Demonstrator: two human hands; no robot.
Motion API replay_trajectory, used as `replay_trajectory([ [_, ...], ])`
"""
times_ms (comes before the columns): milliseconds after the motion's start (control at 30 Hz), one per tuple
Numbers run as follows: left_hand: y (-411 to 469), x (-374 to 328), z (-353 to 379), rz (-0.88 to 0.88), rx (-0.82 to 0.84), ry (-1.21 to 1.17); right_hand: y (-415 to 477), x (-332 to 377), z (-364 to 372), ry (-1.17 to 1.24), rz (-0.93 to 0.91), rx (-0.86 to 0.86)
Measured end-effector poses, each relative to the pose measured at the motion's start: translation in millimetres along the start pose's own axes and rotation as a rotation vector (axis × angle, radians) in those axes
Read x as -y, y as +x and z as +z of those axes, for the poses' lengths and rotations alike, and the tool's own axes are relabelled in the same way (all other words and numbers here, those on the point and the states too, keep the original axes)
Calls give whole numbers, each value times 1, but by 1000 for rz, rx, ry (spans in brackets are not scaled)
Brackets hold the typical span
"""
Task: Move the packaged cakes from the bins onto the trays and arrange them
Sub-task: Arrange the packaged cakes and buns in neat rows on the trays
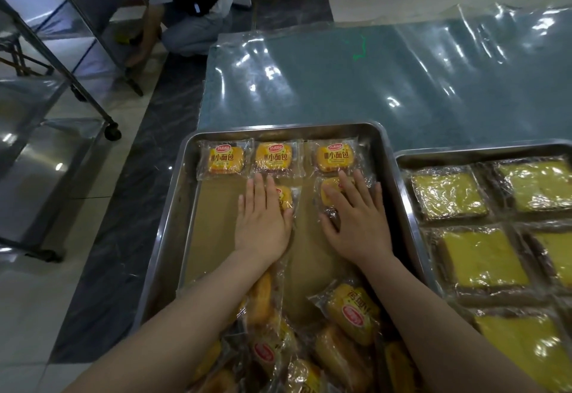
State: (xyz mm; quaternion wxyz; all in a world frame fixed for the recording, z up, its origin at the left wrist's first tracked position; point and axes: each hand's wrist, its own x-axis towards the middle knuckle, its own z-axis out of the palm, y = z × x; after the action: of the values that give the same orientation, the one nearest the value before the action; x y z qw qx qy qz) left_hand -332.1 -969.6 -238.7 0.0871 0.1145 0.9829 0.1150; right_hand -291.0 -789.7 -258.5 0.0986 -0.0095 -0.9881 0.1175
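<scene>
Risk first: your left hand (263, 222) and right hand (359, 222) each lie flat on one pack, fingers straight, pinching nothing; the packs are held by downward pressure alone. The wrappers look slick and lie on a smooth paper liner (216, 222); push too hard sideways and a pack may skate out of line, or ride up onto the back row (274, 159), which your fingertips nearly reach. Heavy pressure could also flatten the soft cake or split a seal. Your forearms pass directly over the loose heap (349, 309) at the near end of the tray (173, 207); a careless pull-back may drag packs from it into the sorted area.

Location: the left pack (286, 199) and the right pack (328, 193) form the start of a second row, just in front of the middle and right packs of the back row; the place on their left is unfilled. No bin is in view.

Appearance: small square golden cakes in clear crinkled film with a yellow printed panel and a red logo; the three in the back row lie label-up and aligned; those in the heap lie tilted and overlapping. The second tray (411, 157) to your right holds larger flat yellow slabs in clear wrap.
</scene>
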Motion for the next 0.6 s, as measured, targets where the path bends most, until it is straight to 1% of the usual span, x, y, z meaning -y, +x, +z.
replay_trajectory([
  [167, 11, -13, 7, -45, -72, -77, 1, -1, 3, 7, 0, -5],
  [333, 14, -17, 4, -59, -97, -141, 1, -1, 4, 22, -1, -17],
  [400, 12, -18, -2, -34, -97, -200, 1, -1, 2, 38, -3, -22],
  [500, -6, -9, -20, 52, -100, -346, 0, 0, -2, 88, -12, -43],
  [600, -42, 23, -41, 107, -20, -425, -2, 3, -7, 122, -62, -75],
])
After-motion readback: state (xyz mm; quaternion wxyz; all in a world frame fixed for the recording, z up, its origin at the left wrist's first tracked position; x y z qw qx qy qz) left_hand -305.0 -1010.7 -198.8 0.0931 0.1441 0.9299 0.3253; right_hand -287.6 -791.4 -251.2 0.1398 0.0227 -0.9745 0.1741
